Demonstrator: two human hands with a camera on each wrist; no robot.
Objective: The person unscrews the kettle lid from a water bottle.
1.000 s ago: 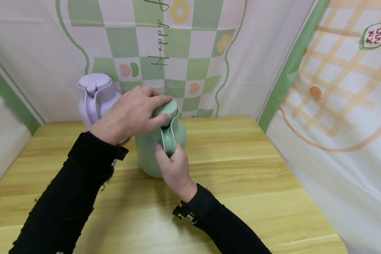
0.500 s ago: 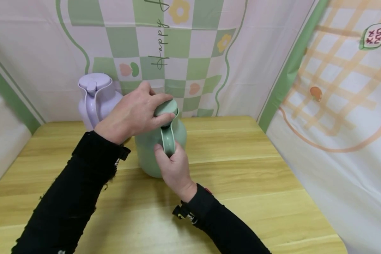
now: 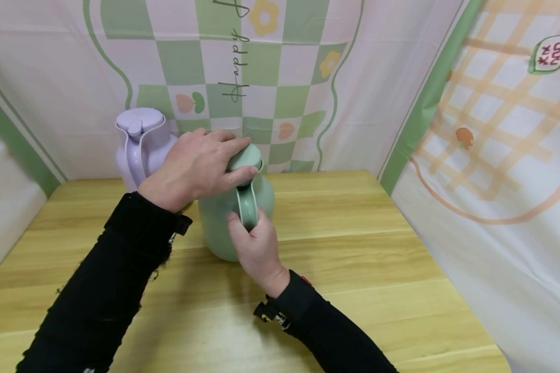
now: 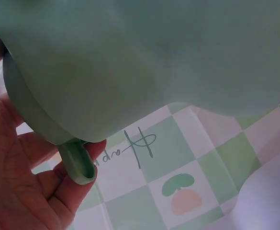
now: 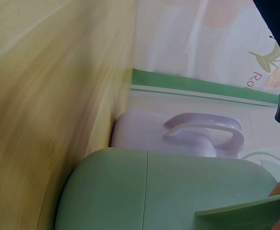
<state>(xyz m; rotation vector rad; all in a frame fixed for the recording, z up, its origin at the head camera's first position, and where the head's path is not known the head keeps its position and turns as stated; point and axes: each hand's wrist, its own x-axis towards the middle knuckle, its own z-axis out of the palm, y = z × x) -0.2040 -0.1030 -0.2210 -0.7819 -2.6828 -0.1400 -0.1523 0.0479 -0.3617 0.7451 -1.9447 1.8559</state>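
A pale green thermos jug (image 3: 219,233) stands upright on the table in the head view. My left hand (image 3: 191,166) grips its round lid (image 3: 246,157) from above, thumb on the near side and fingers reaching over the far side. From the left wrist, the fingers curl around the jug's top beside a small green spout (image 4: 77,165). My right hand (image 3: 259,251) holds the jug's handle (image 3: 247,199), thumb along its left side. In the right wrist view the green jug's body lies across the bottom, and only a bit of that hand shows.
A lilac jug (image 3: 142,124) of similar shape stands behind the left hand, partly hidden by it. The wooden table (image 3: 345,269) reaches back to a checked cloth (image 3: 298,62), with another patterned cloth (image 3: 508,155) hanging at the right.
My left hand has turned slightly over the lid, its thumb a little farther right, and its fingers have lifted and settled back. The jug and right hand stay in place.
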